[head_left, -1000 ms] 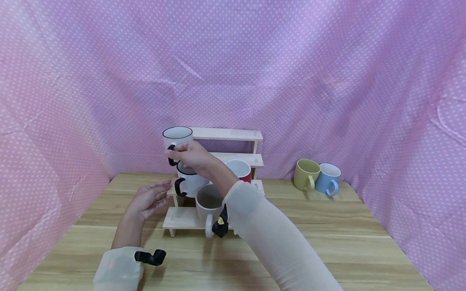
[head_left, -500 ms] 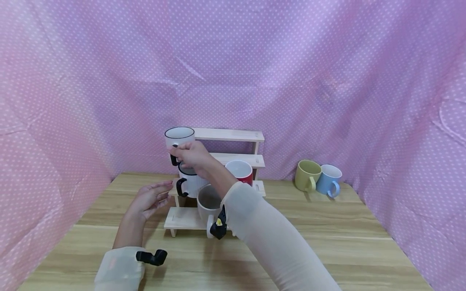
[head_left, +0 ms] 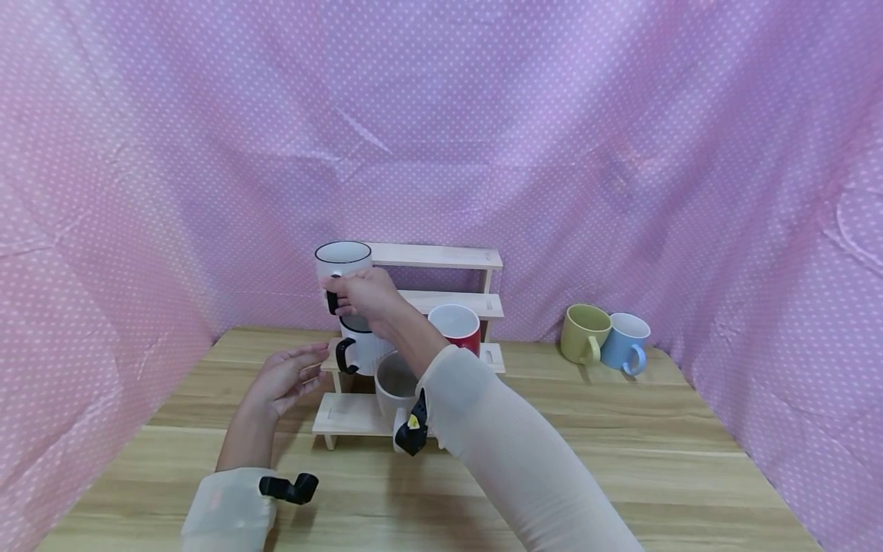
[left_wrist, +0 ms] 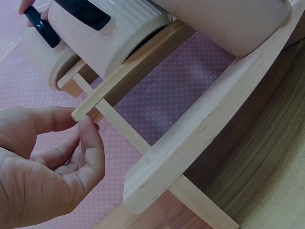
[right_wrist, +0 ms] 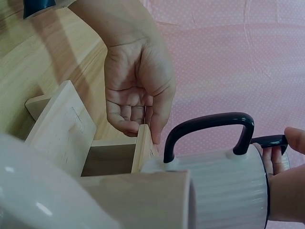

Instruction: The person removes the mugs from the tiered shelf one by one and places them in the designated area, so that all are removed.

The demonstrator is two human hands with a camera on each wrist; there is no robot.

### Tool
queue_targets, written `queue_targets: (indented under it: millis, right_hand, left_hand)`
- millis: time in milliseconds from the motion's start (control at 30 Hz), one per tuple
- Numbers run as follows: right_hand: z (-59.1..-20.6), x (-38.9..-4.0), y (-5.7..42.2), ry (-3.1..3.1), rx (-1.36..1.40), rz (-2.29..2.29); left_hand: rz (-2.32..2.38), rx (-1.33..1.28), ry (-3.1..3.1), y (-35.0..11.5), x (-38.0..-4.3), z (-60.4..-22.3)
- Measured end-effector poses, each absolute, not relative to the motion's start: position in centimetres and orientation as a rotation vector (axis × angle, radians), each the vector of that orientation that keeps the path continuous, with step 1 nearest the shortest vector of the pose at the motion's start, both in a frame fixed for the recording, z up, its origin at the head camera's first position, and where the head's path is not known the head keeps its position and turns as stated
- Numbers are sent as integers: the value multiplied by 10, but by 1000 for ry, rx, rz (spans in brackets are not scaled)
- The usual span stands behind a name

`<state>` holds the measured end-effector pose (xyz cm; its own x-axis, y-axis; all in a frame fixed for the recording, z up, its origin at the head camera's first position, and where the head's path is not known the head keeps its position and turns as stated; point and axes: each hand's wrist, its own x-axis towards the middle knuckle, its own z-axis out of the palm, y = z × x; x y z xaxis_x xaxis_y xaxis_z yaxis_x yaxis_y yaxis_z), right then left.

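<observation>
One black-rimmed white mug (head_left: 343,262) is at the upper left of the wooden rack (head_left: 434,255), fingers of the right hand (head_left: 369,297) pinching its black handle (head_left: 333,301); those of the left hand (head_left: 286,377) pinch a lower shelf (left_wrist: 113,87)

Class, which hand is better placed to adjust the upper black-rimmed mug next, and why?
Probably the right hand: it grips the black handle of the upper mug. The left hand is lower, pinching the end of a shelf.
</observation>
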<state>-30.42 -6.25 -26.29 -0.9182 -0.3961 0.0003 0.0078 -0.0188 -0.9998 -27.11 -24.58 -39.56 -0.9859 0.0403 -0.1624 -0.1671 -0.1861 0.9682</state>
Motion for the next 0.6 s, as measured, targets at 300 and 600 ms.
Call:
queue_targets:
  millis: [300, 600]
  right_hand:
    - [-262, -302, -63, 1967, -365, -2030]
    - [-263, -302, -64, 1960, -377, -2057]
  left_hand:
    - [2310, -159, 1916, -246, -271, -396]
    - [2304, -137, 1923, -246, -272, -398]
